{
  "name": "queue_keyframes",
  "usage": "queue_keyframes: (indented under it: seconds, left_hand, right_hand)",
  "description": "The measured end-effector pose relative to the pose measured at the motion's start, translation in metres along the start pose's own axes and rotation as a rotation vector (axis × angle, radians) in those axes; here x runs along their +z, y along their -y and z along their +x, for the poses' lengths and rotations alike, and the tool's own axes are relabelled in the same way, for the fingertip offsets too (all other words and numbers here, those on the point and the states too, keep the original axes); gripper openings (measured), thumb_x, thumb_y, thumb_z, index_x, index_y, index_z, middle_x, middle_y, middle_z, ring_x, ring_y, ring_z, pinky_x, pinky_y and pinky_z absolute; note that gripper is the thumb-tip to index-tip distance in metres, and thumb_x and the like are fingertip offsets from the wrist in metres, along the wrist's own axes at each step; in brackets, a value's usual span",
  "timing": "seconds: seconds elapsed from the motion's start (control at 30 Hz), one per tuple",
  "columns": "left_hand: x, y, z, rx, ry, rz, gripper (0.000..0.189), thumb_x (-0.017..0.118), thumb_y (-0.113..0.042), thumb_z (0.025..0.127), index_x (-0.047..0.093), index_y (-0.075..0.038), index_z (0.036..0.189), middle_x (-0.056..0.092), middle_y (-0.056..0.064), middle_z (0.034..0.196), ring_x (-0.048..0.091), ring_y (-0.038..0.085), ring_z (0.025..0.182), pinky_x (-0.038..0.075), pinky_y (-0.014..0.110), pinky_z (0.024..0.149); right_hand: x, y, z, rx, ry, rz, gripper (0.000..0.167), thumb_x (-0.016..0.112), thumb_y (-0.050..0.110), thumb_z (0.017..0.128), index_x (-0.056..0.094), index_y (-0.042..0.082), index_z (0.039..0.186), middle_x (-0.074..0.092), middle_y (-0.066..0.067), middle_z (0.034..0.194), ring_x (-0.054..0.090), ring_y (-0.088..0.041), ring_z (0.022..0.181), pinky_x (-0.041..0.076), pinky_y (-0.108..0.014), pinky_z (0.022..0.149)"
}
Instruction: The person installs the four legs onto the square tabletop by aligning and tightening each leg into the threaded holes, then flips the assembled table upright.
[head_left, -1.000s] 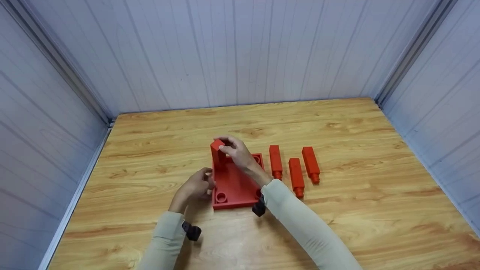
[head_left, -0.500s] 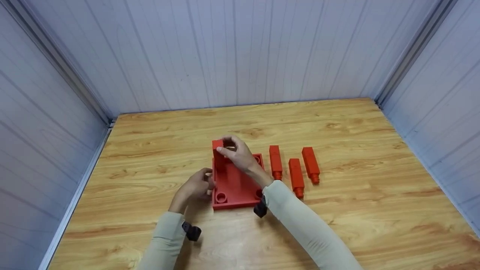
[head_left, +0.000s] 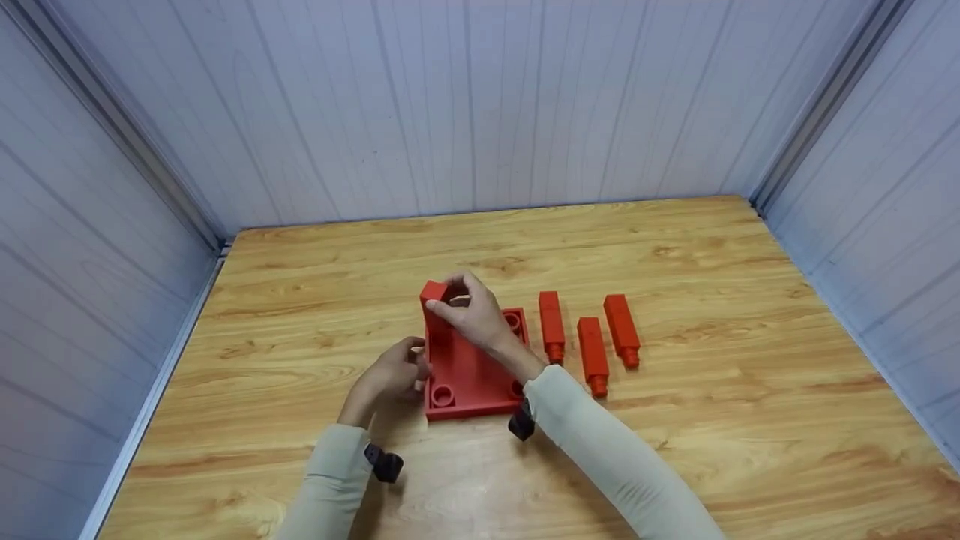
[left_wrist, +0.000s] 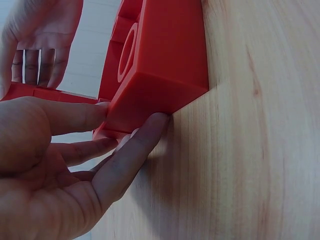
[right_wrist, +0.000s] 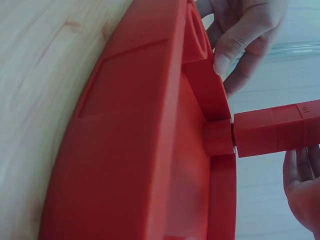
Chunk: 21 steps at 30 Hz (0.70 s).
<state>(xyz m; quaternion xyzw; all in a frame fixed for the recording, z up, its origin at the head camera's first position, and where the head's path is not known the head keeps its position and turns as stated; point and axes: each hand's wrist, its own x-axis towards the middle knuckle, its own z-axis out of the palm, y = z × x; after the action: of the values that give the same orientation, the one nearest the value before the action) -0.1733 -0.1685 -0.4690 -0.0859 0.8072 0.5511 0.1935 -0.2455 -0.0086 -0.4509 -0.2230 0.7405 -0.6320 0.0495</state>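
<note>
Red post (right_wrist: 275,129) at new angle

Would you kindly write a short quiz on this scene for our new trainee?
1. How many loose red pegs lie on the wooden table?
2. In the head view, at which corner of the red tray does the held peg stand?
(a) near left
(b) far left
(c) far right
3. True or false: each hand grips a peg.

Key:
1. Three.
2. (b) far left.
3. False; the right hand grips the held peg, while the left hand holds the tray's left wall.
</note>
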Motion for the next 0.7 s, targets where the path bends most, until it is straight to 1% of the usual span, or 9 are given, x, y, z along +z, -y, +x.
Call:
queue_keyframes:
  seconds: [0.17, 0.2, 0.33, 0.47, 0.57, 0.67, 0.7]
  left_hand:
    - [0.0003, 0.0, -0.0002, 0.01, 0.003, -0.003, 0.05, 0.046, 0.007, 0.089, 0.039, 0.001, 0.138, 0.052, 0.012, 0.097, 0.05, 0.02, 0.073, 0.045, 0.029, 0.059]
    - [0.0003, 0.0, 0.0, 0.011, 0.006, -0.006, 0.05, 0.046, 0.007, 0.089, 0.039, 0.002, 0.138, 0.051, 0.011, 0.097, 0.05, 0.02, 0.072, 0.044, 0.029, 0.059]
    - [0.0003, -0.0002, -0.0003, 0.01, 0.014, -0.019, 0.049, 0.045, 0.008, 0.088, 0.039, 0.002, 0.137, 0.05, 0.011, 0.094, 0.049, 0.02, 0.071, 0.044, 0.03, 0.058]
    - [-0.0002, -0.0001, -0.0009, 0.017, 0.001, 0.0, 0.05, 0.046, 0.008, 0.087, 0.041, 0.002, 0.136, 0.051, 0.011, 0.095, 0.051, 0.021, 0.075, 0.046, 0.03, 0.059]
    - [-0.0005, 0.0007, -0.0005, 0.019, -0.003, -0.003, 0.051, 0.046, 0.008, 0.087, 0.041, 0.002, 0.137, 0.052, 0.012, 0.095, 0.051, 0.021, 0.077, 0.046, 0.03, 0.059]
    - [-0.0004, 0.0017, 0.001, 0.015, -0.004, -0.01, 0.053, 0.046, 0.008, 0.087, 0.04, 0.001, 0.139, 0.053, 0.012, 0.098, 0.053, 0.02, 0.078, 0.048, 0.03, 0.061]
    - [-0.0003, 0.0019, 0.0014, 0.012, -0.002, -0.014, 0.053, 0.047, 0.007, 0.087, 0.04, 0.0, 0.139, 0.053, 0.012, 0.099, 0.053, 0.019, 0.079, 0.049, 0.03, 0.061]
  right_hand:
    - [0.0007, 0.0001, -0.0002, -0.027, -0.021, -0.022, 0.038, 0.073, 0.021, 0.085, 0.054, 0.003, 0.113, 0.06, -0.015, 0.108, 0.06, -0.027, 0.1, 0.051, -0.037, 0.09]
    - [0.0014, -0.0048, 0.0017, -0.036, -0.03, -0.023, 0.038, 0.073, 0.023, 0.084, 0.055, 0.004, 0.112, 0.061, -0.013, 0.107, 0.06, -0.025, 0.099, 0.051, -0.037, 0.089]
    - [0.0028, -0.0066, 0.0022, -0.053, -0.05, -0.032, 0.037, 0.075, 0.024, 0.083, 0.055, 0.007, 0.109, 0.061, -0.01, 0.103, 0.06, -0.021, 0.096, 0.052, -0.036, 0.087]
    - [0.0035, -0.0083, 0.0015, -0.055, -0.05, -0.04, 0.039, 0.075, 0.025, 0.083, 0.054, 0.008, 0.11, 0.061, -0.009, 0.104, 0.06, -0.019, 0.096, 0.052, -0.035, 0.087]
    - [0.0033, -0.009, 0.0003, -0.051, -0.044, -0.039, 0.04, 0.072, 0.029, 0.085, 0.053, 0.009, 0.114, 0.06, -0.008, 0.107, 0.059, -0.018, 0.099, 0.051, -0.032, 0.088]
    - [0.0031, -0.0093, 0.0002, -0.053, -0.042, -0.021, 0.037, 0.064, 0.03, 0.092, 0.053, 0.007, 0.119, 0.059, -0.006, 0.111, 0.057, -0.017, 0.103, 0.049, -0.028, 0.09]
    - [0.003, -0.009, 0.0003, -0.051, -0.042, -0.01, 0.036, 0.061, 0.029, 0.094, 0.053, 0.007, 0.121, 0.06, -0.006, 0.112, 0.057, -0.017, 0.101, 0.048, -0.027, 0.088]
